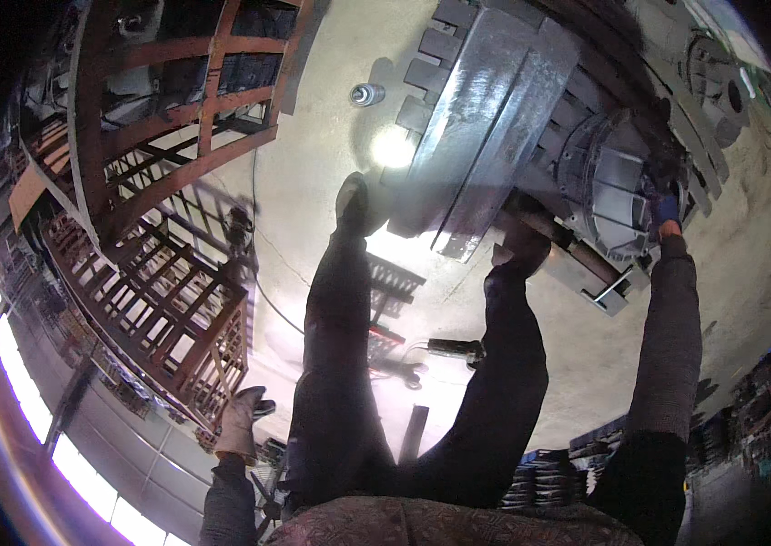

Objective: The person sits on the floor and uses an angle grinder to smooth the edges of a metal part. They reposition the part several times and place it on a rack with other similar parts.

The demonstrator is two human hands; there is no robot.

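Observation:
My left hand (238, 423), in a grey glove with dark fingertips, hangs at the lower left beside a rusty slatted metal rack (162, 309). Its fingers are loosely apart and nothing shows in them. At the right, my right arm reaches forward. My right hand (666, 207), in a dark blue glove, is at the edge of a round ribbed metal housing (618, 187). Shadow hides its fingertips, so its grip cannot be made out. Left of the housing lies a large shiny steel plate (495, 109), with dark blocky segments along its edge.
A spray can (367, 95) stands on the pale floor left of the plate. A tall rusty frame (194, 118) rises at the upper left. Between my legs lie a dark cylindrical tool (452, 348) and a wrench (399, 370). A dark cable (276, 309) crosses the floor.

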